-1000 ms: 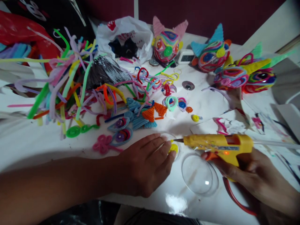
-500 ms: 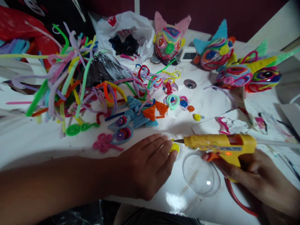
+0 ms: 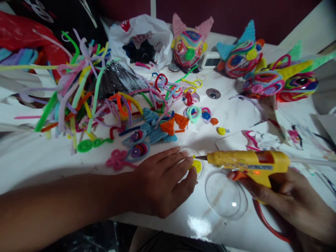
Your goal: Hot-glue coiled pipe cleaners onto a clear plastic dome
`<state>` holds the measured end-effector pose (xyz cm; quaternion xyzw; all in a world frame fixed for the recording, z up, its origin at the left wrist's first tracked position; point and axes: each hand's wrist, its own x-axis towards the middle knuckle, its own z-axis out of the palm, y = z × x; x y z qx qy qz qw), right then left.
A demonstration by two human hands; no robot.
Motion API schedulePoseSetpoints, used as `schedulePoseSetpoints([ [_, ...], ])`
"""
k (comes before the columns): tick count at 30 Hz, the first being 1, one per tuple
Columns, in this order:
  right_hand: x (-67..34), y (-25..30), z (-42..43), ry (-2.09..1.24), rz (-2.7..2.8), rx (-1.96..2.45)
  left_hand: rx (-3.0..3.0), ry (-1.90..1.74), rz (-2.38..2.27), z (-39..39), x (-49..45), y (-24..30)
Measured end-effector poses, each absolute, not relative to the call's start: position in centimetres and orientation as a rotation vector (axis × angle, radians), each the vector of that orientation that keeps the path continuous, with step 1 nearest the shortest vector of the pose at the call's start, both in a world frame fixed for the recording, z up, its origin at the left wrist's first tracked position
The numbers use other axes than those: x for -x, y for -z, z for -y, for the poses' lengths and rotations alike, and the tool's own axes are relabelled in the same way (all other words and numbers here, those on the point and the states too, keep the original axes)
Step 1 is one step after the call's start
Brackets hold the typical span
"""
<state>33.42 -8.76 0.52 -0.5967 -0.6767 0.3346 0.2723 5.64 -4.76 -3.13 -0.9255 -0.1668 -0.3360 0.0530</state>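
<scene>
My right hand [image 3: 296, 199] is wrapped round the handle of a yellow hot glue gun [image 3: 246, 162], a finger by its orange trigger and a small orange light glowing on its side. The gun's metal nozzle points left at a yellow pipe-cleaner piece [image 3: 196, 165] in a clear plastic dome [image 3: 201, 171]. My left hand [image 3: 168, 182] holds the dome, its fingertips by the yellow piece and partly hiding it. Just right of them, below the gun, a second clear dome [image 3: 223, 196] rests on the table.
Pipe cleaners [image 3: 76, 91] lie heaped at the left. Blue eye-shaped coils [image 3: 138, 151] and a pink flower shape [image 3: 118, 159] lie beyond my left hand. Decorated balls with ears [image 3: 190, 49] stand at the back, near a white plastic bag [image 3: 160, 31].
My left thumb has shifted slightly off the yellow piece, showing more of it. The glue gun stays almost in place, its nozzle still at the piece.
</scene>
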Motion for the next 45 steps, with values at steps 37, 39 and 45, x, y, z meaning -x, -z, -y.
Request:
schedulePoseSetpoints([
  [37, -33.1, -0.7, 8.8, -0.769, 1.832, 1.549, 3.231, 1.209, 1.305, 3.4, -6.9, 2.7],
  [39, -33.2, -0.6, 8.9, -0.769, 1.834, 1.563, 3.232, 1.215, 1.311, 3.4, -6.9, 2.7],
  [45, -33.5, -0.1, 9.2, -0.926, 1.776, 1.596, 3.230, 1.246, 1.289, 3.4, -6.9, 2.6],
])
